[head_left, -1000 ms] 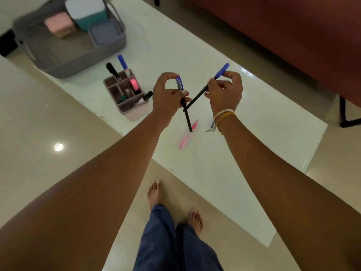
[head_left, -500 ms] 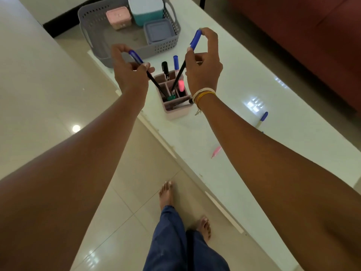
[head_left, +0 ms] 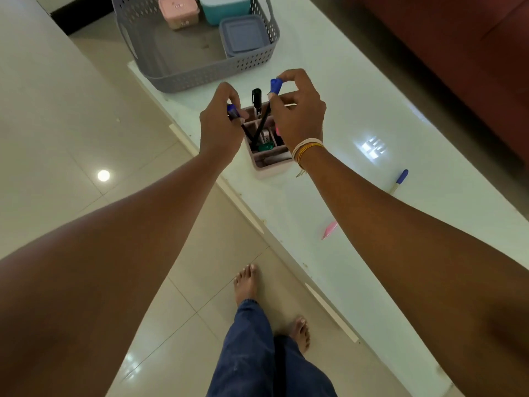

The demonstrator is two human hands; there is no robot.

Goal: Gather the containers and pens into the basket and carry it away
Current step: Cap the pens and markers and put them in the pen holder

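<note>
Both pens have dropped tip-first into the pink organizer (head_left: pixel 270 164), each hand's fingers (head_left: pixel 289 78) pinching a blue-capped top.

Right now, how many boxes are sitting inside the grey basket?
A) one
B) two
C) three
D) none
C: the grey basket holds a pink box, a teal box and a grey-blue box, while the pen holder stands outside it on the table.
</note>
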